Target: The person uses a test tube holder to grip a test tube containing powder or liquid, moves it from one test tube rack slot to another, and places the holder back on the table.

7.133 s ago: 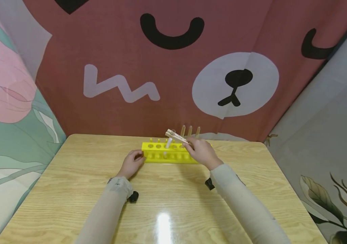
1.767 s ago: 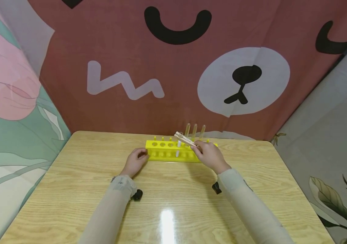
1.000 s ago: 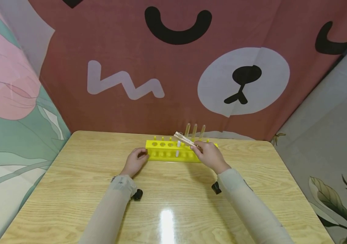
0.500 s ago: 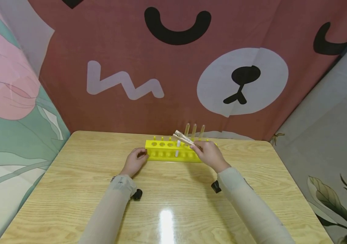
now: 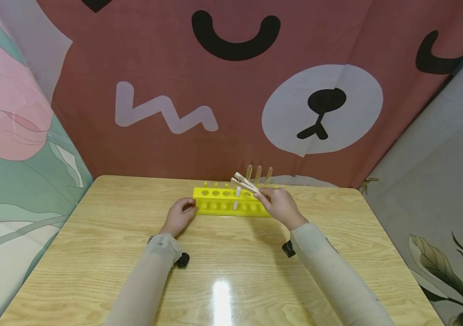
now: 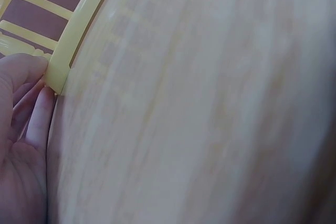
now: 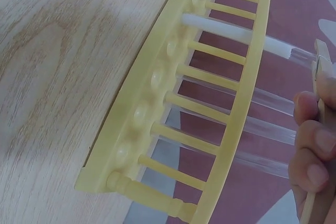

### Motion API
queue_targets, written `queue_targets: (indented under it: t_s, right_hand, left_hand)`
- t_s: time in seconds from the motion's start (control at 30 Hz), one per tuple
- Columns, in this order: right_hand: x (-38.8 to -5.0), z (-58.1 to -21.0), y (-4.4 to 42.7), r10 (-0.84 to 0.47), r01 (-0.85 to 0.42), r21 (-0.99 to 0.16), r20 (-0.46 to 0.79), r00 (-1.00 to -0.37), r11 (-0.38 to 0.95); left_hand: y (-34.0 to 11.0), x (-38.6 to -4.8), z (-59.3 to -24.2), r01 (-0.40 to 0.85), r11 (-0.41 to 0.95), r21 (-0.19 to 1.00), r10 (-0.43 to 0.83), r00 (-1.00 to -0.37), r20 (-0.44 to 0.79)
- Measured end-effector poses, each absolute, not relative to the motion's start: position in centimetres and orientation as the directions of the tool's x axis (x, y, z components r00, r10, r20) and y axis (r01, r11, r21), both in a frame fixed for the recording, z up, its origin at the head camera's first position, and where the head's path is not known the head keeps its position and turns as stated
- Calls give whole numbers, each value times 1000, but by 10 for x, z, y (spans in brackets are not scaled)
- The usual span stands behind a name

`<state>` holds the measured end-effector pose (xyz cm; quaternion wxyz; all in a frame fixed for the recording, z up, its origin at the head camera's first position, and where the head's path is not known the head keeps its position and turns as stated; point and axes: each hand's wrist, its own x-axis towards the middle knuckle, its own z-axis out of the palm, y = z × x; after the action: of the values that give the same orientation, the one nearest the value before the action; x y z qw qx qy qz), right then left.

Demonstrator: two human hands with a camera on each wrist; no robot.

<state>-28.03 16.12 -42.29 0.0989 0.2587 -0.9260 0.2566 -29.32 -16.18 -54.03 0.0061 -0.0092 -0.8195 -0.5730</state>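
Rack (image 5: 215,198) was pinched by the left hand (image 5: 179,216). Above it, a clamp (image 5: 249,185) was gripped by the right hand (image 5: 283,206).

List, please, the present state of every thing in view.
Yellow rack: upright on table
Tube with white content: standing in rack, clear near top
Three clear tubes: rounded ends up
Wooden clamp: tips spread apart
Left hand: pinching rack's end
Right hand: gripping clamp

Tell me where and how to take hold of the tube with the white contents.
Grip its clear upper end, probably best coming from the right, above the yellow rack: the tube stands through the rack's top plate, so that end projects, and the right hand holds the wooden clamp near it on that side.
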Motion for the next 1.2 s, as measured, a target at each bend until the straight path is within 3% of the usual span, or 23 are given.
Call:
queue_targets:
  t_s: [1.2]
  right_hand:
    - [-280,-413,164,-373,-506,-445,355,-857,739]
  left_hand:
    - [-162,-293,-542,34,327,944,4,-999,35]
